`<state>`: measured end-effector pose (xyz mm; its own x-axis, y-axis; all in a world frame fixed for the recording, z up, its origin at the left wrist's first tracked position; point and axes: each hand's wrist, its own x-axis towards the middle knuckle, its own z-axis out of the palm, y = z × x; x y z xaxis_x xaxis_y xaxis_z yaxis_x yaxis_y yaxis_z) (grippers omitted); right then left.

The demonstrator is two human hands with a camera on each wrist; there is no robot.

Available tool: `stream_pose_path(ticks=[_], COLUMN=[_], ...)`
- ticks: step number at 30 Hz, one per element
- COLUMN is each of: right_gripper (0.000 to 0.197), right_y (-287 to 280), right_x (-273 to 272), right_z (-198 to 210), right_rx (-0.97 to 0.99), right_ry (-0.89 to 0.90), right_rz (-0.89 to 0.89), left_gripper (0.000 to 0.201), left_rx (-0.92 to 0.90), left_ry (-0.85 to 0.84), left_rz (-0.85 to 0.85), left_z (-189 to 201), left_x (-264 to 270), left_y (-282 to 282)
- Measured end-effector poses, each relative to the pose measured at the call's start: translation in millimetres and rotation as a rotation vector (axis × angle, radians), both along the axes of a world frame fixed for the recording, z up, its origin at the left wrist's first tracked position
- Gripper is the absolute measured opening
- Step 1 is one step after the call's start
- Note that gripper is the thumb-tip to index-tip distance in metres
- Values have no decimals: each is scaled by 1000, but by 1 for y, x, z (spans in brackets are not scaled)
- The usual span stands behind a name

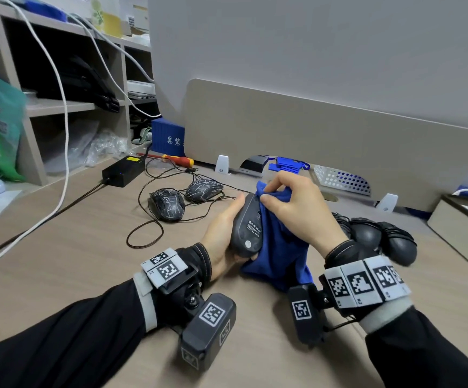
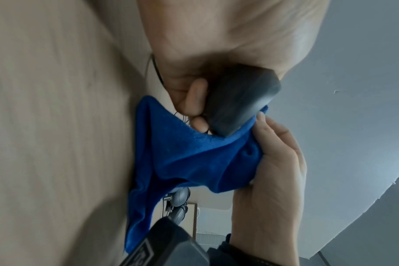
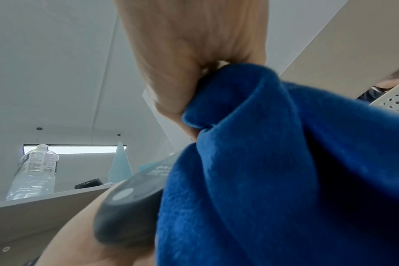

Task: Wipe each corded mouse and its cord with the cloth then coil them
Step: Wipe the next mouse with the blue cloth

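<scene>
Beige desk (image 1: 67, 247) runs out under both my wrists, closed at the back by a low divider (image 1: 325, 130). My left hand (image 1: 221, 233) grasps a dark mouse (image 1: 248, 228) on its side, underside and label facing me; my right hand (image 1: 297, 208) has its fingers bunched on the blue cloth (image 1: 277, 247), pressing it against the mouse's right flank. From the head view I see the cloth's lower edge draping down to the desk between my wrists. Only the left wrist view shows my fingertips (image 2: 198, 124) curled under the mouse (image 2: 239, 100) and a thin cord (image 2: 156, 70) trailing past the palm. The right wrist view adds a water bottle (image 3: 34, 172) on a shelf, and little else beyond cloth (image 3: 285, 171). Beyond my left hand lie two patterned mice (image 1: 168, 204), their loose cords (image 1: 146, 233) looping over the desk toward it. Just past my right wrist sits a cluster of black mice (image 1: 381, 239) with wound cords, close behind the hand. Bare desk lies outward of my left forearm, crossed by a white cable (image 1: 64, 152); outward of my right hand a box (image 1: 462, 225) sits near the desk edge.
</scene>
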<state>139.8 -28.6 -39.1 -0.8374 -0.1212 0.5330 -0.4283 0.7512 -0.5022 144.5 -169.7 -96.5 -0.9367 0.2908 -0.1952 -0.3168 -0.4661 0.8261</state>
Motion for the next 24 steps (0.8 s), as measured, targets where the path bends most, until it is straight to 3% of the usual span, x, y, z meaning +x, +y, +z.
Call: stream_pose_path(ticks=[4, 11, 18, 24], right_gripper=[17, 5, 12, 22], right_y=[1, 4, 3, 8], right_x=[2, 5, 4, 6], right_z=[2, 9, 6, 7], right_rx=[-97, -287, -72, -21], right_ry=[-118, -173, -159, -235], right_rz=[84, 212, 124, 202], left_gripper=[42, 40, 49, 49], left_rx=[-15, 39, 69, 96], left_ry=[20, 52, 80, 90], left_rz=[-16, -47, -58, -78], left_z=[-1, 3, 8, 3], left_x=[-1, 4, 9, 5], left_y=[1, 1, 0, -1])
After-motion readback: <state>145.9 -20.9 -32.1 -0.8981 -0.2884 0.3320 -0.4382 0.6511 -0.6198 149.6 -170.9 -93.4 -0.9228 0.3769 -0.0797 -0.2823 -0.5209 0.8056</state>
